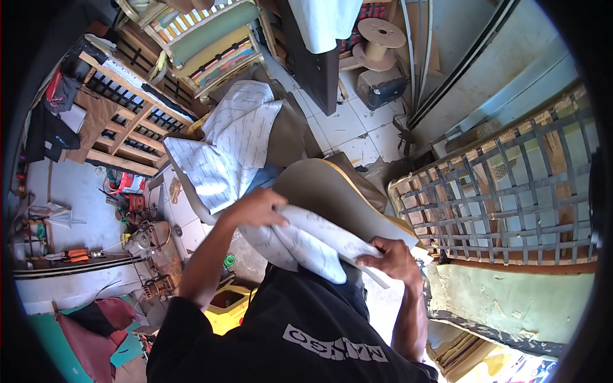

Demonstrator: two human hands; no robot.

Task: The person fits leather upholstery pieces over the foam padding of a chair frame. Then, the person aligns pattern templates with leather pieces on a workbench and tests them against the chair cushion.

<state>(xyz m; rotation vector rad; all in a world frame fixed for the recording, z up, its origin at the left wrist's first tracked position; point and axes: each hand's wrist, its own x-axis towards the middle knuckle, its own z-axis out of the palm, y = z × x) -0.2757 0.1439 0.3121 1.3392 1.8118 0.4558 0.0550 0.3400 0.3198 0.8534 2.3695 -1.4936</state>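
Both hands grip a large sheet of upholstery leatherette (313, 188), brown-grey on its face, with a white printed backing that shows where the near edge folds over. My left hand (255, 207) is closed on the fold's left end, fingers over the top. At the right end of that fold, my right hand (393, 258) pinches the edge, thumb toward the left hand. The folded part hangs in front of my body. Beyond my left hand lies more material, its white printed backing (233, 140) face up, partly draped over brown stuff. Whether it joins the held sheet I cannot tell.
To the right leans a wooden frame with woven dark webbing (504, 191). More wooden frames (128, 121) stand at the left, and a cushioned settee frame (204, 48) is behind. A cable spool (380, 41) sits at the back. A yellow crate (227, 309) is near my left elbow.
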